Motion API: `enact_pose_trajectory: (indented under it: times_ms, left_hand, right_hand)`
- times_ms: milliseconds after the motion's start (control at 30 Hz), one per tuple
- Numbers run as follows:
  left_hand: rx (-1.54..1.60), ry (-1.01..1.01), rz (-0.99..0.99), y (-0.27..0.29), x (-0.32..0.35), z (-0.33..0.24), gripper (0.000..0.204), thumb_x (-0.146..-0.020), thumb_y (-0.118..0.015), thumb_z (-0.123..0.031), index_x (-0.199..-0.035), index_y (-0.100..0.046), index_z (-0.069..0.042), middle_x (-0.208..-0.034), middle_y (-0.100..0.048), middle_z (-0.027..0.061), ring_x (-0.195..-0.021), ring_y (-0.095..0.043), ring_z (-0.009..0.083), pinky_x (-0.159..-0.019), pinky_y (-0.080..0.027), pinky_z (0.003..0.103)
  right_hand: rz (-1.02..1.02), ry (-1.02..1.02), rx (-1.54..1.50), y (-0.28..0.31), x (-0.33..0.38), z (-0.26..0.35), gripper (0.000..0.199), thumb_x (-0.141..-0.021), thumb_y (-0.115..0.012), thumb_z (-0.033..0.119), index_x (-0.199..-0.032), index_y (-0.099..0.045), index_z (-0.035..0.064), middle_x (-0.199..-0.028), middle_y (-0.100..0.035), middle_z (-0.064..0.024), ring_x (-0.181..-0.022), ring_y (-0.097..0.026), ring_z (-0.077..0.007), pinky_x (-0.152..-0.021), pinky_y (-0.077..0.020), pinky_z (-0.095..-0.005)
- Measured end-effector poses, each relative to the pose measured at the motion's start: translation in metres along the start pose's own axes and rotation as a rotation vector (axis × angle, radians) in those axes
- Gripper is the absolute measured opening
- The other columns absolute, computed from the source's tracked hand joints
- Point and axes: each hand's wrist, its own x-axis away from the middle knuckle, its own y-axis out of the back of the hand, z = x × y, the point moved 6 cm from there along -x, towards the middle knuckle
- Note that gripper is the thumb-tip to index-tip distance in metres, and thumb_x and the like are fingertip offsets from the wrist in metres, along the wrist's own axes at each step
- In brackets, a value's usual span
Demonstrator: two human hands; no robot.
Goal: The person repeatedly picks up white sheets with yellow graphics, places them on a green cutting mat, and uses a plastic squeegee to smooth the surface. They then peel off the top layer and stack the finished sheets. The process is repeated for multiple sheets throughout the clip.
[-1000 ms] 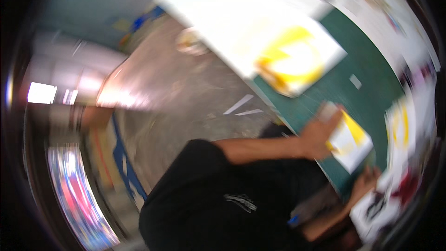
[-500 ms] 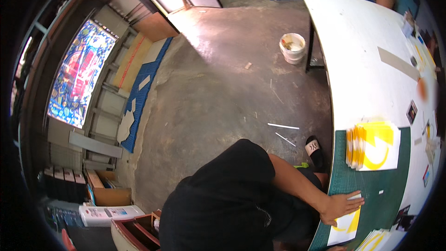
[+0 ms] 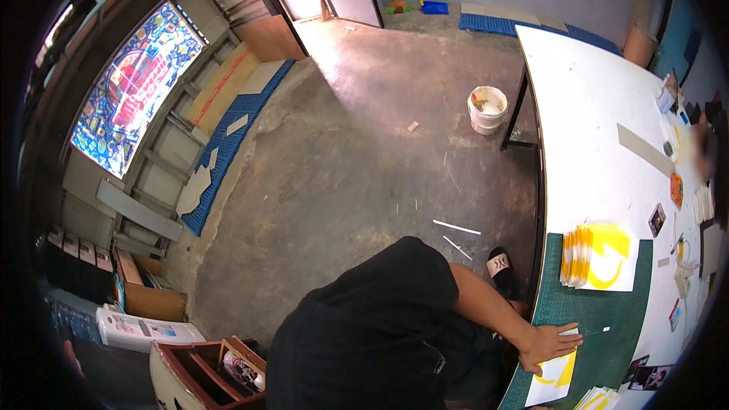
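Note:
My left hand point(image 3: 550, 344) lies flat, fingers spread, on a white sheet with yellow shapes point(image 3: 548, 389). The sheet rests on a green cutting mat point(image 3: 607, 357) near the table's edge. Only a sliver of what seems to be my right hand point(image 3: 541, 408) shows at the lower edge, its fingers hidden. Beyond my left hand stands a thick stack of white and yellow printed sheets point(image 3: 607, 262). Another pile of such sheets point(image 3: 597, 399) is cut off by the lower edge. A tiny white scrap point(image 3: 606, 329) lies on the mat.
The white table point(image 3: 585, 144) carries a grey strip point(image 3: 644, 147) and small items along its far side. On the floor are a white bucket point(image 3: 487, 110), white strips point(image 3: 456, 227) and a slipper on a foot point(image 3: 499, 264). An open drawer unit point(image 3: 199, 380) stands lower left.
The view has tilted and shifted slightly, so the room sits differently in it. My left hand stays spread flat on the sheet.

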Motion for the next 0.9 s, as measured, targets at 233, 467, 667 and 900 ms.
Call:
enact_pose_trajectory:
  times_ms: [233,467,667,900]
  left_hand:
    - [-0.009,0.012,0.025,0.003,-0.001,0.003,0.119,-0.089,-0.041,-0.074,-0.162,-0.017,0.017,-0.173,-0.007,0.0367,-0.164,-0.001,0.0448,-0.125,0.013,0.07]
    - [0.019,-0.027,0.011,0.004,-0.001,-0.003,0.12,-0.088,-0.042,-0.074,-0.161,-0.019,0.018,-0.172,-0.008,0.0389,-0.164,-0.003,0.0462,-0.125,0.012,0.071]
    - [-0.002,0.048,-0.033,0.001,0.015,-0.007,0.119,-0.087,-0.052,-0.071,-0.157,-0.024,0.021,-0.17,-0.012,0.0408,-0.163,-0.007,0.0477,-0.126,0.009,0.071]
    - [0.289,0.481,0.156,0.051,0.013,-0.033,0.123,-0.081,-0.084,-0.046,-0.166,-0.012,0.006,-0.165,-0.03,0.0358,-0.156,-0.029,0.0475,-0.131,-0.018,0.054]
  right_hand:
    - [0.03,0.03,0.003,0.001,0.0,-0.002,0.031,-0.098,-0.066,0.019,-0.121,-0.072,-0.0001,-0.103,-0.075,-0.0167,-0.089,-0.073,-0.0356,-0.082,-0.058,-0.0459]
    - [0.129,-0.007,-0.129,0.017,0.002,0.0,0.036,-0.096,-0.066,0.014,-0.128,-0.07,-0.0004,-0.109,-0.076,-0.0188,-0.092,-0.074,-0.0367,-0.084,-0.0594,-0.0463]
    - [0.128,-0.061,-0.311,0.013,0.005,0.006,0.028,-0.098,-0.064,0.014,-0.117,-0.078,-0.0005,-0.107,-0.08,-0.0203,-0.089,-0.078,-0.0385,-0.082,-0.0619,-0.0468]
    - [0.403,-0.222,-0.648,-0.028,0.046,-0.034,0.059,-0.101,-0.066,0.021,-0.151,-0.054,-0.0067,-0.146,-0.062,-0.0285,-0.131,-0.062,-0.0415,-0.113,-0.0479,-0.0469]
